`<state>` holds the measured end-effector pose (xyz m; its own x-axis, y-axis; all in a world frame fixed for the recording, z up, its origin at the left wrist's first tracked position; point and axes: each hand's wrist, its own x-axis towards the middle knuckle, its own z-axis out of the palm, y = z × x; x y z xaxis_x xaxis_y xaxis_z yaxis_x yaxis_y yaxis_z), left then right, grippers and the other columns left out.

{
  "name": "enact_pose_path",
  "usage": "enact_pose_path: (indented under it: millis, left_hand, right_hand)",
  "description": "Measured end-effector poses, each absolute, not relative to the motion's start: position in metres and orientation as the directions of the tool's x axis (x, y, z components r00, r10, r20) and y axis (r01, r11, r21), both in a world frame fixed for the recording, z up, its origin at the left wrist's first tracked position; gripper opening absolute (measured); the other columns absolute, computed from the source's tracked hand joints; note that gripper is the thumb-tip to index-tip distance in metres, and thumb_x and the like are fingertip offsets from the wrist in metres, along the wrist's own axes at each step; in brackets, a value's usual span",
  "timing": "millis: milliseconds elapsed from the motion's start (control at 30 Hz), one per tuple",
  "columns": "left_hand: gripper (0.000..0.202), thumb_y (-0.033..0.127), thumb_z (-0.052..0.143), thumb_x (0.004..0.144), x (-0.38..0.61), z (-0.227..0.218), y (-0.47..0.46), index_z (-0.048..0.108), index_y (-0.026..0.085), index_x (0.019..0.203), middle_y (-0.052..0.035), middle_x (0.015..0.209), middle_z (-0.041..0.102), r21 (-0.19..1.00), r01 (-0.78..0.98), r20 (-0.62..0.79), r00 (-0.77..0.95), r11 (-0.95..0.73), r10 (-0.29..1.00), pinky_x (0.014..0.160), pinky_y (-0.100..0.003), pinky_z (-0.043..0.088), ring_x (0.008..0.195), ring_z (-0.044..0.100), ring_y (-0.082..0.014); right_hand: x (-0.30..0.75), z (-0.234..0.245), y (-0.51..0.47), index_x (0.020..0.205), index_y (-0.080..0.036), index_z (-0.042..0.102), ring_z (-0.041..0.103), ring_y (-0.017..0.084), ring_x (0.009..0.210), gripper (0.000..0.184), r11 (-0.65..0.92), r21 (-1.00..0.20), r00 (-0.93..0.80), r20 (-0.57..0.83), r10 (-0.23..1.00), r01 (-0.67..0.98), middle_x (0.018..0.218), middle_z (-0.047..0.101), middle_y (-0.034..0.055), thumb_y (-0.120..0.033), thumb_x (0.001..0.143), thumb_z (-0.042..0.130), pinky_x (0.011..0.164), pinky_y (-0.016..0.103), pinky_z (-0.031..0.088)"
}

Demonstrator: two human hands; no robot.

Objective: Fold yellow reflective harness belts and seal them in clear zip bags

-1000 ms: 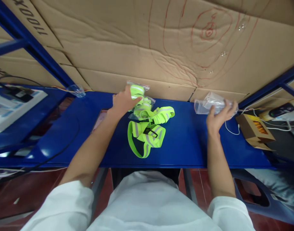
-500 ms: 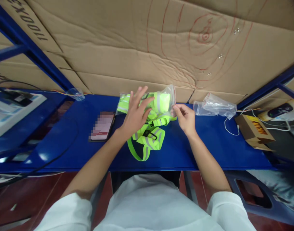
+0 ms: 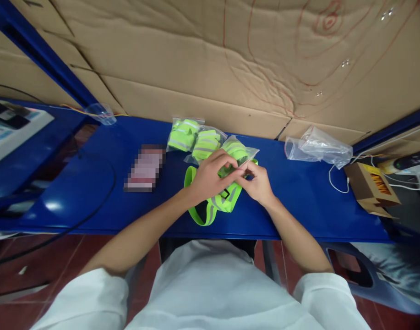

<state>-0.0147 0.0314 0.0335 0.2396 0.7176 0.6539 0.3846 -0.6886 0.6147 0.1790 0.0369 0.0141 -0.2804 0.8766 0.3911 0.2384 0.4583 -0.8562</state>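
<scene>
My left hand (image 3: 215,178) and my right hand (image 3: 257,182) meet over the middle of the table, fingertips pinched together on the near edge of a clear plastic bag (image 3: 235,150). Inside that bag is a rolled neon-yellow strap with a grey reflective stripe. To its left lie two similar filled bags, one nearer bag (image 3: 207,143) and one farther bag (image 3: 184,134). Below my hands a loose neon reflective strap (image 3: 210,215) with a black buckle lies in loops. My fingers partly cover it and the held bag.
A phone (image 3: 146,168) lies left of the straps on the blue table (image 3: 100,183). A clear cup (image 3: 101,113) lies at the back left. At the right are crumpled clear bags (image 3: 324,145), a white cable (image 3: 336,183) and an open cardboard box (image 3: 371,188). Cardboard (image 3: 168,64) stands behind.
My left hand has gone from spread fingers over the bags to a pinch beside my right hand. The held bag has come away from the others, showing two bags. The camera view has shifted.
</scene>
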Motion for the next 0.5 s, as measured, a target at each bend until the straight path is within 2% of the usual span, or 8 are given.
enact_pose_path:
  millis: [167, 300, 400, 500]
  left_hand:
    - [0.010, 0.030, 0.073, 0.096, -0.021, 0.036, 0.036, 0.075, 0.021, 0.092, 0.0009, 0.080, 0.065, 0.777, 0.256, 0.497, 0.310, -0.574, 0.811, 0.063, -0.025, 0.043, 0.066, 0.052, -0.0096]
    - [0.011, 0.027, 0.072, 0.095, -0.023, 0.037, 0.036, 0.076, 0.020, 0.088, 0.0007, 0.079, 0.067, 0.781, 0.267, 0.465, 0.357, -0.565, 0.810, 0.062, -0.024, 0.042, 0.065, 0.054, -0.0088]
    - [0.008, 0.025, 0.074, 0.092, -0.024, 0.038, 0.037, 0.076, 0.020, 0.086, 0.0014, 0.079, 0.067, 0.802, 0.266, 0.436, 0.351, -0.535, 0.829, 0.063, -0.024, 0.042, 0.065, 0.054, -0.0084]
    - [0.012, 0.027, 0.073, 0.094, -0.026, 0.040, 0.038, 0.075, 0.020, 0.085, 0.0012, 0.078, 0.067, 0.834, 0.233, 0.406, 0.355, -0.501, 0.842, 0.064, -0.024, 0.043, 0.068, 0.057, -0.0096]
  right_hand:
    - [0.186, 0.021, 0.036, 0.088, -0.021, 0.069, 0.061, 0.013, 0.066, 0.030, 0.438, -0.878, -0.388, 0.342, 0.856, 0.192, 0.077, 0.069, -0.0011, -0.050, 0.094, 0.076, 0.064, 0.027, 0.050]
    - [0.188, 0.023, 0.036, 0.080, -0.020, 0.069, 0.062, 0.013, 0.062, 0.045, 0.403, -0.878, -0.357, 0.301, 0.884, 0.258, 0.070, 0.069, 0.0003, -0.060, 0.102, 0.062, 0.059, 0.027, 0.049]
    - [0.186, 0.021, 0.033, 0.075, -0.021, 0.063, 0.060, 0.012, 0.060, 0.049, 0.467, -0.802, -0.324, 0.360, 0.875, 0.372, 0.068, 0.067, 0.0002, -0.055, 0.108, 0.053, 0.063, 0.027, 0.050]
    - [0.185, 0.020, 0.033, 0.081, -0.022, 0.061, 0.062, 0.013, 0.066, 0.045, 0.534, -0.748, -0.387, 0.391, 0.835, 0.394, 0.075, 0.069, 0.0012, -0.051, 0.111, 0.046, 0.069, 0.028, 0.052]
